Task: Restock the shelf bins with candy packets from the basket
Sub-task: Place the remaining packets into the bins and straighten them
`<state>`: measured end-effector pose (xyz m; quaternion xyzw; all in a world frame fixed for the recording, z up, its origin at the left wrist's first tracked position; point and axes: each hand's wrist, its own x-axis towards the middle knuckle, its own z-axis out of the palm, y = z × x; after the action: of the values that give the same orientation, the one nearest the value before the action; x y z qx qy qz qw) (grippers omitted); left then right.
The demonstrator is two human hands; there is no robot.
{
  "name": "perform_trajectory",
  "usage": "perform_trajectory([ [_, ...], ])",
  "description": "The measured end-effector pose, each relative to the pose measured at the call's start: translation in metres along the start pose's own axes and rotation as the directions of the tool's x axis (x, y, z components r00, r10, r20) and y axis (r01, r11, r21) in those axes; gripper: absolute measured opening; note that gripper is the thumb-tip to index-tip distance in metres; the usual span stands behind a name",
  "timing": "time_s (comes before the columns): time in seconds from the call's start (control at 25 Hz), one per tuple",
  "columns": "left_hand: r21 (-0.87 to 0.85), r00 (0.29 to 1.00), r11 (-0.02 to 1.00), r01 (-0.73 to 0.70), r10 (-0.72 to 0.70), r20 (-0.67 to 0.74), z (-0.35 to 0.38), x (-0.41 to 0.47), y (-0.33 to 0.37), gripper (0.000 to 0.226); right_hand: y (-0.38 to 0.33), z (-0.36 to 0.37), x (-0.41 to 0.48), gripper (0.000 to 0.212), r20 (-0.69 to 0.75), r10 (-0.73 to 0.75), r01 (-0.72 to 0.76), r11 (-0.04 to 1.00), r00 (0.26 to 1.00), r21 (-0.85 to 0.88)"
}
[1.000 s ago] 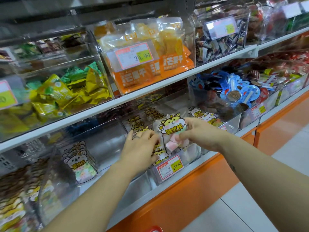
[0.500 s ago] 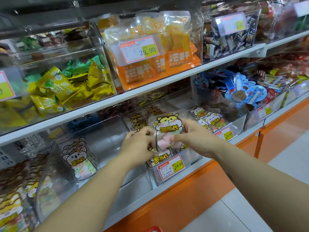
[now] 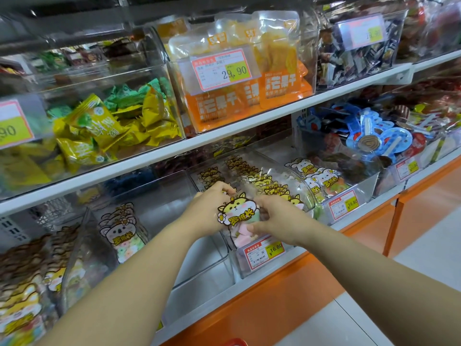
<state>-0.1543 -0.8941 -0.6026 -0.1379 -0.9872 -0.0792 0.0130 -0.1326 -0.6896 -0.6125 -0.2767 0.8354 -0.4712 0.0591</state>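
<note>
A clear candy packet [image 3: 237, 216] with a yellow cat-face label and pink sweets stands upright at the front of a clear shelf bin [image 3: 262, 263] on the lower shelf. My left hand [image 3: 208, 213] grips the packet's left side. My right hand [image 3: 275, 217] pinches its right side. Behind it a row of several like packets [image 3: 264, 182] fills the same bin. A sliver of the red basket [image 3: 235, 342] shows at the bottom edge.
To the left a clear bin [image 3: 199, 250] holds koala-label packets [image 3: 124, 233] at its far left. To the right, a bin of dog-label packets [image 3: 321, 178]. The upper shelf [image 3: 224, 136] carries bins of yellow sweets and orange mango bags. Below runs an orange base panel [image 3: 274, 295].
Both hands have kept hold of the cat-label packet and shifted it slightly lower and forward at the bin's front. My view has drifted a little to the left.
</note>
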Motion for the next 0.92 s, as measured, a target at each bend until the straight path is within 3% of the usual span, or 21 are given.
perform_trajectory([
  [0.08,-0.046,0.999,0.999,-0.001,-0.001,-0.042,0.005,-0.001,-0.002,0.026,0.0,0.006,-0.001,0.04,-0.021,0.026,-0.026,1.0,0.999,0.017],
  [0.16,-0.102,0.997,0.995,-0.004,-0.004,-0.079,0.007,-0.004,0.0,0.026,-0.005,0.006,-0.002,0.063,-0.085,0.024,-0.026,0.999,0.996,-0.022],
  [0.24,-0.198,0.993,0.98,0.037,-0.058,-0.099,0.007,-0.006,0.003,0.03,-0.019,0.0,0.0,0.081,-0.144,-0.079,0.067,0.994,0.986,-0.087],
  [0.28,-0.257,0.99,0.964,0.068,-0.098,-0.105,0.006,-0.007,0.004,0.034,-0.026,-0.003,0.004,0.082,-0.144,-0.155,0.121,0.969,0.977,-0.216],
  [0.36,-0.262,0.989,0.964,0.053,-0.087,-0.12,0.005,-0.007,0.006,0.03,-0.036,-0.003,0.012,0.062,-0.07,-0.25,0.161,0.786,0.966,-0.596],
  [0.44,-0.18,0.992,0.984,-0.005,-0.018,-0.125,0.005,-0.009,0.009,0.01,-0.035,-0.004,0.015,0.035,-0.003,-0.211,0.128,0.602,0.977,-0.789],
  [0.52,-0.186,0.991,0.982,0.003,-0.027,-0.128,0.005,-0.013,0.013,0.007,-0.027,-0.001,0.012,0.026,0.016,-0.116,0.079,0.56,0.993,-0.825],
  [0.68,-0.208,0.986,0.978,0.005,-0.039,-0.164,0.01,-0.011,0.011,0.018,-0.02,0.003,0.009,0.017,0.035,-0.079,0.068,0.472,0.996,-0.879],
  [0.8,-0.165,0.995,0.986,0.011,-0.027,-0.095,0.006,-0.011,0.012,0.019,-0.016,0.004,0.009,0.018,0.016,-0.051,0.035,0.397,0.999,-0.917],
  [0.92,-0.059,0.999,0.998,0.027,-0.028,-0.016,-0.003,-0.014,0.021,0.011,-0.016,-0.001,0.01,0.024,0.001,0.035,-0.013,0.403,0.999,-0.915],
])
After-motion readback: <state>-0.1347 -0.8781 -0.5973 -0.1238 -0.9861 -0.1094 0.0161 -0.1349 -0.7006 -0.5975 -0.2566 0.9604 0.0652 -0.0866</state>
